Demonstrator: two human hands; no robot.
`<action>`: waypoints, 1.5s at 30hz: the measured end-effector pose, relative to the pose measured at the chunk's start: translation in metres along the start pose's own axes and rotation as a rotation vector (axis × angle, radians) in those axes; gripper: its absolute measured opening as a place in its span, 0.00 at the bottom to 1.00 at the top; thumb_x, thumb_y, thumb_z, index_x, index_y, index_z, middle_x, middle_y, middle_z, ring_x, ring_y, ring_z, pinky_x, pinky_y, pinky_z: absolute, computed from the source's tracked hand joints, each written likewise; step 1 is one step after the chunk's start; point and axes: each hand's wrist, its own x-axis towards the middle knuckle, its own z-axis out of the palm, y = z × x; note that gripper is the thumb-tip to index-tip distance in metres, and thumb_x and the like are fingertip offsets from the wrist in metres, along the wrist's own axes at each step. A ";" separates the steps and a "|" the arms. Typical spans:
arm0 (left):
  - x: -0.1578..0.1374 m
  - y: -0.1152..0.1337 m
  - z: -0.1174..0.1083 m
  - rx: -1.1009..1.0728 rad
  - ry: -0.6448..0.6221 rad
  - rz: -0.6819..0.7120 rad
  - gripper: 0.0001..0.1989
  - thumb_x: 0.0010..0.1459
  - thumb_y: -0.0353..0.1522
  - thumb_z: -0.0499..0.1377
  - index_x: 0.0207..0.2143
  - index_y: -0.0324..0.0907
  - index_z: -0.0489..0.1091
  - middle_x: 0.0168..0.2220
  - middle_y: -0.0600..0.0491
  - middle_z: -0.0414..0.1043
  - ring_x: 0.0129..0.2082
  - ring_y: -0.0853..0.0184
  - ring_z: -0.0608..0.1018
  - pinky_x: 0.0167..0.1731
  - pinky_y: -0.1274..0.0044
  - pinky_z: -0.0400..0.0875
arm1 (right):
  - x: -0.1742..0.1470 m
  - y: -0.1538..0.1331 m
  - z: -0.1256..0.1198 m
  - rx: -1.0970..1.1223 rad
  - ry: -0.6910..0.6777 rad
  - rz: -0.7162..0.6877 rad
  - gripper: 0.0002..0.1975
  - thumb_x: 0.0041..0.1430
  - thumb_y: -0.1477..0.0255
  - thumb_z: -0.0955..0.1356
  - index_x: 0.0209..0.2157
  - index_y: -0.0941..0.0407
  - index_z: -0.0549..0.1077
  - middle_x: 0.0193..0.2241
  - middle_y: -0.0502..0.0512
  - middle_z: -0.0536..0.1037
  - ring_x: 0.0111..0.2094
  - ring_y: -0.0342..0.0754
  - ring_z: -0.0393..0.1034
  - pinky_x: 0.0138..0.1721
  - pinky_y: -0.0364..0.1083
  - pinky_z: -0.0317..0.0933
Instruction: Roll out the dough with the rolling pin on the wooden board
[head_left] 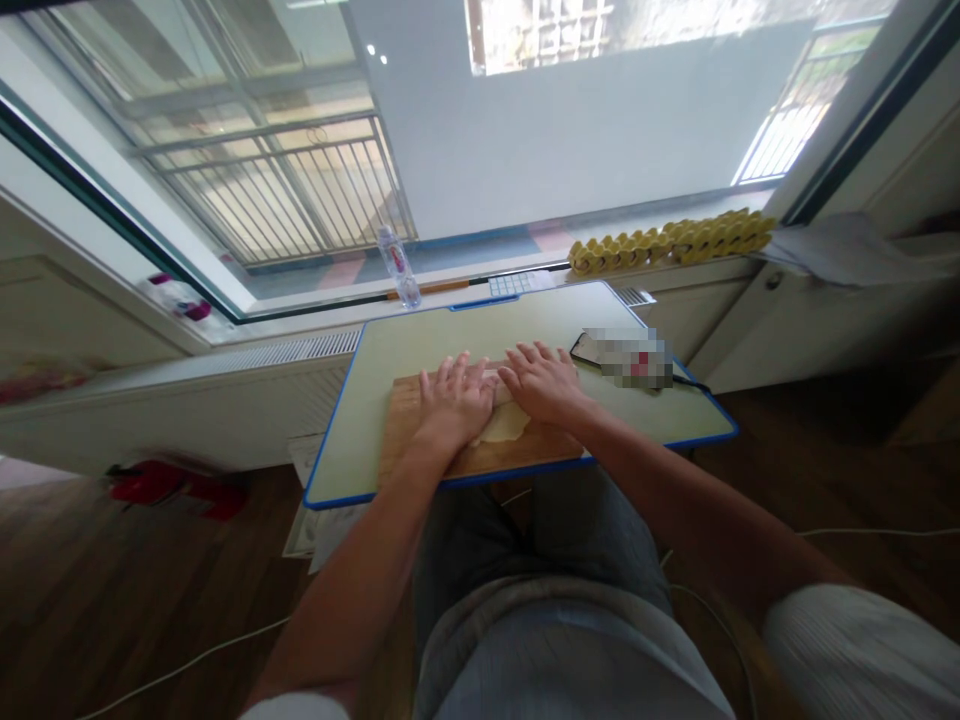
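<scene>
A flattened piece of pale dough [507, 424] lies on a brown wooden board [405, 440]. My left hand [457, 395] is over the board at the dough's left side, palm down with fingers spread and pointing forward. At the dough's upper right edge, my right hand [544, 380] is also palm down, fingers stretched out. Between the hands shows a short stretch of a pale rod, seemingly a rolling pin [501, 388]. Both palms hide most of it and part of the dough.
The board rests on a small blue-edged table [352, 400]. A phone [600, 352], partly blurred out, lies right of my hands. On the windowsill stand a plastic bottle [399, 268] and a yellow wavy stack [667, 243]. A fire extinguisher [176, 487] is on the floor at left.
</scene>
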 end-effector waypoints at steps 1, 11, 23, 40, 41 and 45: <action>0.008 -0.004 0.001 -0.004 -0.015 -0.007 0.31 0.74 0.50 0.38 0.72 0.55 0.59 0.76 0.51 0.53 0.75 0.52 0.57 0.72 0.45 0.45 | 0.009 0.000 0.001 0.002 -0.006 0.003 0.31 0.76 0.54 0.52 0.69 0.53 0.65 0.72 0.59 0.63 0.72 0.64 0.53 0.68 0.68 0.48; 0.070 -0.031 0.004 -0.046 -0.129 -0.043 0.31 0.71 0.47 0.42 0.72 0.52 0.59 0.77 0.48 0.51 0.75 0.51 0.56 0.71 0.42 0.44 | 0.062 0.003 0.005 0.085 -0.111 0.040 0.29 0.74 0.55 0.54 0.67 0.51 0.68 0.68 0.62 0.68 0.66 0.64 0.61 0.63 0.67 0.56; 0.045 -0.022 0.001 -0.056 -0.138 0.024 0.31 0.72 0.49 0.39 0.70 0.54 0.62 0.75 0.49 0.55 0.74 0.51 0.59 0.70 0.42 0.48 | 0.032 -0.001 0.003 0.009 -0.072 0.006 0.28 0.75 0.56 0.54 0.65 0.51 0.70 0.66 0.63 0.71 0.65 0.65 0.62 0.63 0.69 0.53; 0.068 -0.029 0.007 -0.043 -0.204 0.019 0.30 0.71 0.52 0.42 0.68 0.54 0.64 0.74 0.48 0.57 0.72 0.52 0.62 0.69 0.47 0.53 | 0.045 0.001 0.006 0.030 -0.082 -0.015 0.27 0.75 0.55 0.55 0.61 0.50 0.74 0.65 0.60 0.73 0.63 0.64 0.64 0.63 0.67 0.55; 0.063 -0.028 0.006 -0.041 -0.183 0.025 0.30 0.72 0.51 0.41 0.68 0.54 0.64 0.74 0.48 0.58 0.71 0.52 0.62 0.69 0.47 0.53 | 0.040 0.000 0.005 0.018 -0.077 -0.021 0.27 0.75 0.55 0.55 0.60 0.50 0.75 0.64 0.61 0.74 0.62 0.64 0.65 0.62 0.67 0.55; 0.044 -0.022 0.004 -0.021 -0.108 0.069 0.28 0.73 0.49 0.41 0.66 0.55 0.66 0.72 0.50 0.62 0.70 0.55 0.64 0.69 0.51 0.55 | 0.018 -0.005 0.000 -0.026 -0.007 -0.057 0.28 0.76 0.55 0.52 0.56 0.51 0.77 0.58 0.62 0.78 0.60 0.63 0.66 0.59 0.64 0.56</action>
